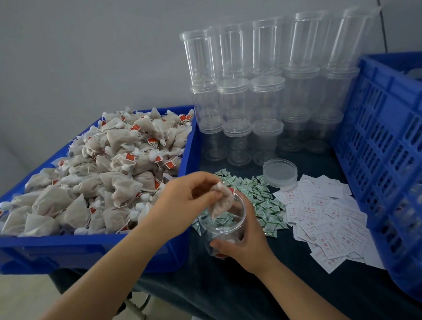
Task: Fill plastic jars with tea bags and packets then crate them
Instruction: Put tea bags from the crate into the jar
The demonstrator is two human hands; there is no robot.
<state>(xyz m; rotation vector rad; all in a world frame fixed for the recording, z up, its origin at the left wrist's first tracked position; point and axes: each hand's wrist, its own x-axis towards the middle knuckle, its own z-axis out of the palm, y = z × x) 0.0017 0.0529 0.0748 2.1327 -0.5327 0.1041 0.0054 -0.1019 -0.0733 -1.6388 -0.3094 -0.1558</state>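
Right hand (243, 243) is wrapped around the side of an open clear jar (223, 222), thumb across the near wall, fingers curled round the far side. Jar is held over the dark table cloth (236, 293), near the front edge, just right of the blue tray. Long axis runs roughly vertical, tipped slightly; mouth points up and a little toward the camera. Something pale with a red tag is seen at the jar bottom, blurred through the plastic.

Left hand (185, 202) is pinching a tea bag (220, 201) between thumb and fingertips right at the jar mouth. Bag hangs with its long axis pointing down into the opening, lower end already past the rim; a red tag is seen beside it.

Left of the jar: blue tray (87, 249) heaped with tea bags (95, 170), white strings and red tags mixed through the pile.

Behind and right of the jar, flat on the cloth: a spread of small green-and-white packets (260, 194), then white slips with red print (330, 222) fanned out toward the crate. A loose clear lid (280, 172) is lying just behind the packets, partly on the slips.

Far right: blue slatted crate (395, 155), its contents too blurred to tell.

Farthest back, against the grey wall (76, 44): stacked empty jars (262, 88), lower ones capped, upper ones open-mouthed, all upright.
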